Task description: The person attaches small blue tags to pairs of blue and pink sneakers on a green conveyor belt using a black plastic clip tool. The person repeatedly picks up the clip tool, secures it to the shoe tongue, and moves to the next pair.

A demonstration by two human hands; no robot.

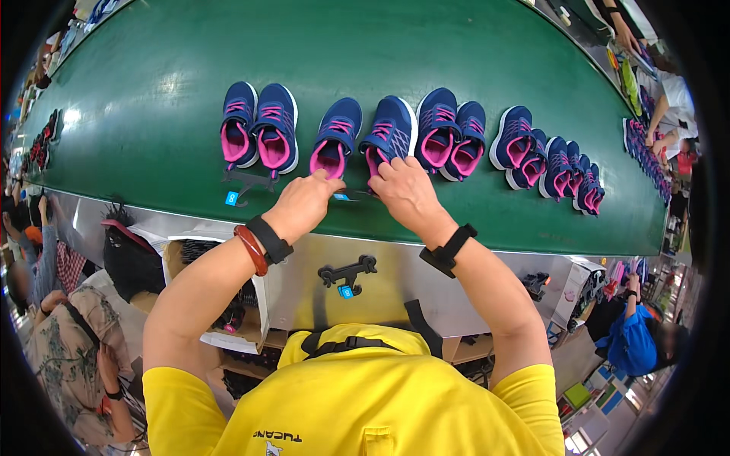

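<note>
In front of me is a pair of navy sneakers with pink linings and laces. My left hand [306,202] is closed at the heel of the left sneaker [340,124]. My right hand [409,191] pinches the heel of the right sneaker [392,121], fingertips at its opening. Between my hands shows part of a black shoe hanger with a blue tag [341,197]; my fingers hide its ends. Left of them stands another pair [275,125], with a black hanger [251,180] at its heels. A loose hanger [347,271] lies on the metal ledge below.
More matching sneakers [439,125] stand to the right along the green table [190,45]. Below its near edge are an open box [255,304] on the left and another box [578,285] on the right. Other people work at both sides.
</note>
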